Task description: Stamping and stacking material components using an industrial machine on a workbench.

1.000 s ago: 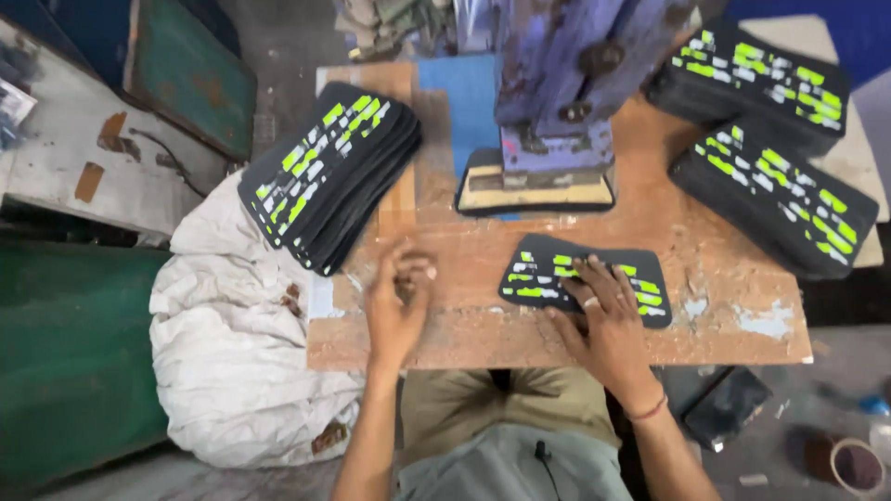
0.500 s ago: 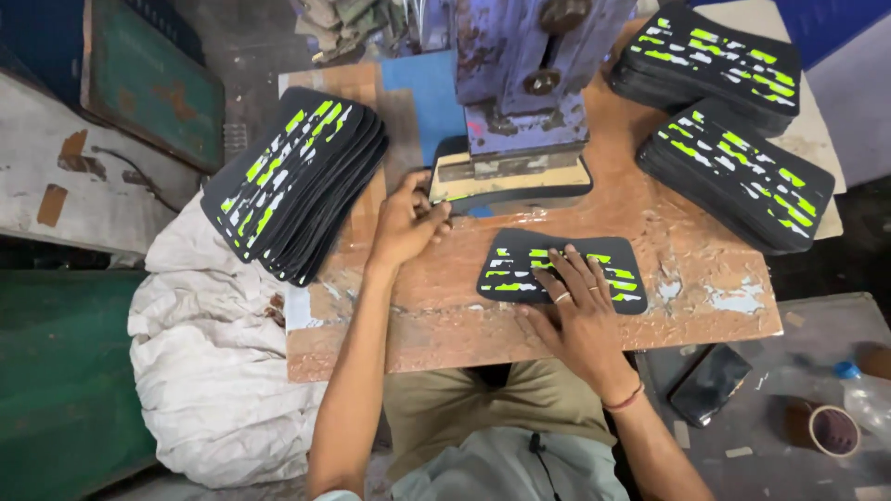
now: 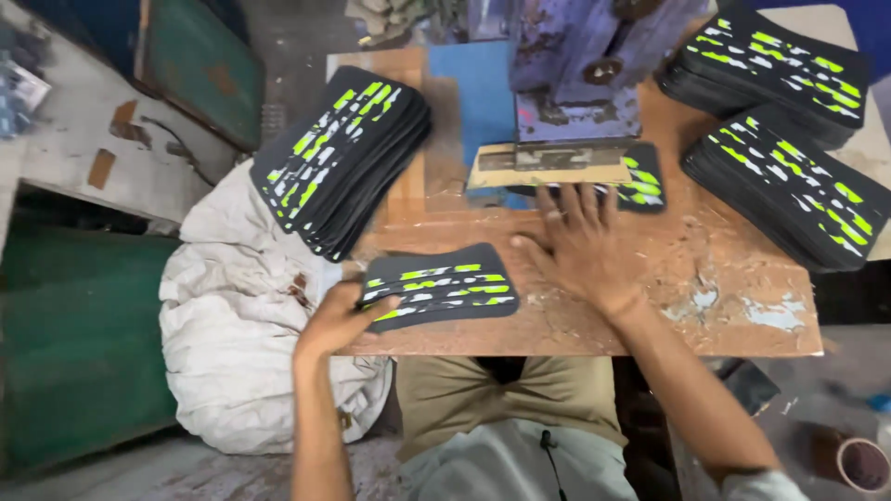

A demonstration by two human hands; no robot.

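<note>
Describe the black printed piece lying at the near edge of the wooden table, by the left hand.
The black printed piece is a flat, thin, flexible-looking panel with curved long edges and rounded corners. Its top carries rows of neon yellow-green and white dashes. It lies flat and single on the worn wooden table, near the front edge, its left end close to the table's corner. The left hand grips that end; the right hand is apart from it.

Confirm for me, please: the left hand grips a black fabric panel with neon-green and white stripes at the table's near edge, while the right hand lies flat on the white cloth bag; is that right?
Not quite. In the head view the right hand lies flat on the worn wooden table, its fingertips at the black fabric panel under the blue press, not on the white cloth bag. The left hand does grip the striped black panel at the near edge.
</note>
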